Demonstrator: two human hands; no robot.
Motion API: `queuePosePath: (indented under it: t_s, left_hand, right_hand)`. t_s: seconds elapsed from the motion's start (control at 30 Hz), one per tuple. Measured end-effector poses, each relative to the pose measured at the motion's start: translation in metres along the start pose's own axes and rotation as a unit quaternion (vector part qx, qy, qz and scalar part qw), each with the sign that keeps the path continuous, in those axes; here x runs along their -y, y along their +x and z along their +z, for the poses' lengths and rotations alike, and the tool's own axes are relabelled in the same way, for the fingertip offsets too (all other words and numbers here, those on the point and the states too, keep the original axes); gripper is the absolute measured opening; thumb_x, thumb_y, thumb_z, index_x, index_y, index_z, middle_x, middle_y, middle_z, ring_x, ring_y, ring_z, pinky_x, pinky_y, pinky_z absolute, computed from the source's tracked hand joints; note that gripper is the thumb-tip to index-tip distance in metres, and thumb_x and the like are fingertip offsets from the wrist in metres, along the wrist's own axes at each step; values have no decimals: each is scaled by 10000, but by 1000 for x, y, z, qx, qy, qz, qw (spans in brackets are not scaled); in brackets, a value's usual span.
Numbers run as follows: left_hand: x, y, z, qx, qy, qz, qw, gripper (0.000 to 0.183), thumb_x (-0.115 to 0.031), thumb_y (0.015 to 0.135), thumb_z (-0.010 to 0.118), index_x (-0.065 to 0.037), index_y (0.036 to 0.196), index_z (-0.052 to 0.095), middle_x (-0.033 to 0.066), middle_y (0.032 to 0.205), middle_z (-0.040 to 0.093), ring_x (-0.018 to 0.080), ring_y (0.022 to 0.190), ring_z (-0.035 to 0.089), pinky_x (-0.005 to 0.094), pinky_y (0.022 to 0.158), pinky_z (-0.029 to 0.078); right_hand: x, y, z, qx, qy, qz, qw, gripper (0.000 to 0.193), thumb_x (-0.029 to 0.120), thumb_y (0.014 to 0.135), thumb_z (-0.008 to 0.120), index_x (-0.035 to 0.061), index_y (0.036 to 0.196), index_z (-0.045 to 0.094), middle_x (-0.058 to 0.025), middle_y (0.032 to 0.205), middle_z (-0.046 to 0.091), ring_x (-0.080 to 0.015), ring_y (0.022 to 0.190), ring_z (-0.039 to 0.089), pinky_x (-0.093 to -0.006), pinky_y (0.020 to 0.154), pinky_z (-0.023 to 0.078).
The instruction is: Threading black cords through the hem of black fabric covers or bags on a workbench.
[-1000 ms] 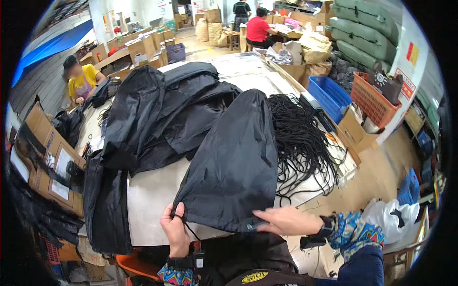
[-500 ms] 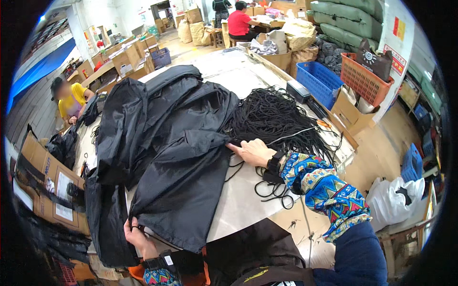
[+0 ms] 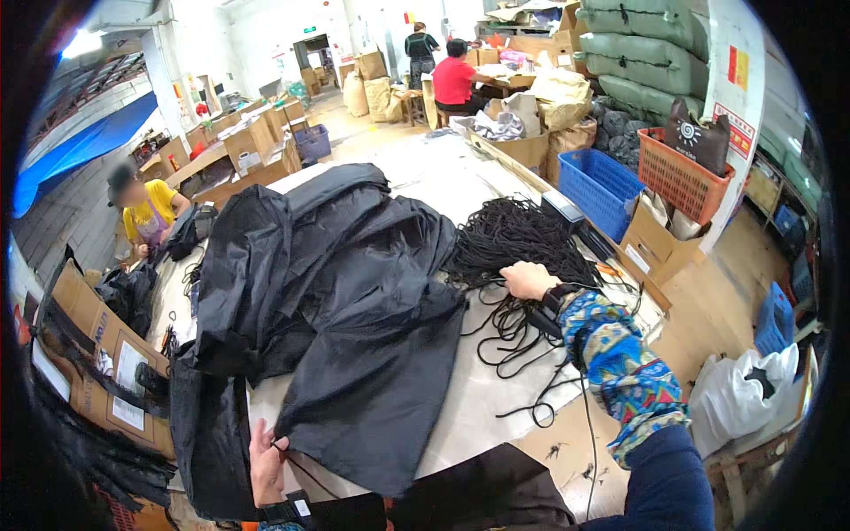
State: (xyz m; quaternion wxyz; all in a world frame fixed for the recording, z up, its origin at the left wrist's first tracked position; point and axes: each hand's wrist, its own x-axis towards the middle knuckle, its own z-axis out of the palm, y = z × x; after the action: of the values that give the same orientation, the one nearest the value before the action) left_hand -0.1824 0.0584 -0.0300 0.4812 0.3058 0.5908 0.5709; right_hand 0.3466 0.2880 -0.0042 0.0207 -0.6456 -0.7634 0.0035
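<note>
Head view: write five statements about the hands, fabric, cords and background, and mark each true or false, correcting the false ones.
1. The left hand is at the lower left corner of the nearest black fabric piece. True.
2. The right hand grips the white plastic bag. False: it is at the near side of the black cord pile.
3. The cord pile lies to the right of the black fabric on the white tabletop. True.
4. The orange plastic crate is left of the blue plastic crate. False: it is to the right.
5. A seated person in the background wears a red top. True.
</note>
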Motion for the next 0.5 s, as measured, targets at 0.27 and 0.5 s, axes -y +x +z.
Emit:
queuePosePath:
  t_s: [0.27,0.5]
  left_hand:
    - [-62,-68,175,149,473,428,756,365,11,757,549,2,1121,562,200,1063,605,369,973,578,407,868,464]
    - [43,8,271,235,412,426,770,523,-17,808,534,81,1291,360,315,1294,396,456,1199,394,451,1023,353]
  right_hand:
    - [50,9,-33,173,211,-114,955,400,314,858,596,-7,1094,631,-236,986,655,-315,938,642,-370,824,496]
    - [86,19,-67,177,202,-180,946,375,205,874,575,31,1206,582,-170,1128,640,-260,1029,621,-336,902,472]
